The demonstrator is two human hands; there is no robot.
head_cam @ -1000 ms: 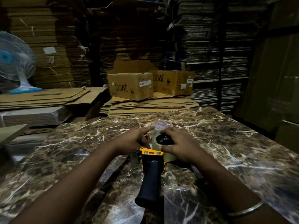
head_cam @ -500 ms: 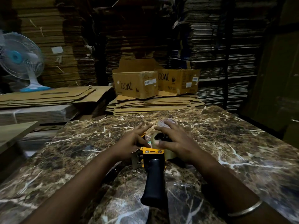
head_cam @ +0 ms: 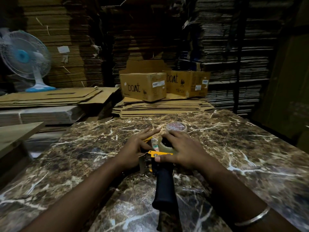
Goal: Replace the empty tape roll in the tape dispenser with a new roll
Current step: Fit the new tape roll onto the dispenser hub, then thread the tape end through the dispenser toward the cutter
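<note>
The tape dispenser point(head_cam: 160, 154) lies on the marble table point(head_cam: 250, 148), yellow frame away from me, black handle point(head_cam: 163, 186) pointing toward me. A clear tape roll point(head_cam: 165, 147) sits on its hub. My right hand point(head_cam: 183, 150) curls over this roll from the right, with the thumb across the yellow frame at the top of the handle. My left hand point(head_cam: 134, 150) rests on the dispenser's left side with its fingers stretched out straight. A second roll point(head_cam: 176, 127), with red print on its white core, stands on the table just beyond my right hand.
Past the table's far edge, two "boAt" cartons point(head_cam: 143, 86) sit on a pile of flattened cardboard point(head_cam: 160, 108). A white and blue fan point(head_cam: 25, 57) stands at the left on more flat cardboard. Tall cardboard stacks fill the background. A clear plastic sheet lies under the handle.
My right thumb has come down onto the yellow frame and the right fingers have closed over the mounted roll. My left fingers have straightened. The printed roll now shows in full beyond my right hand.
</note>
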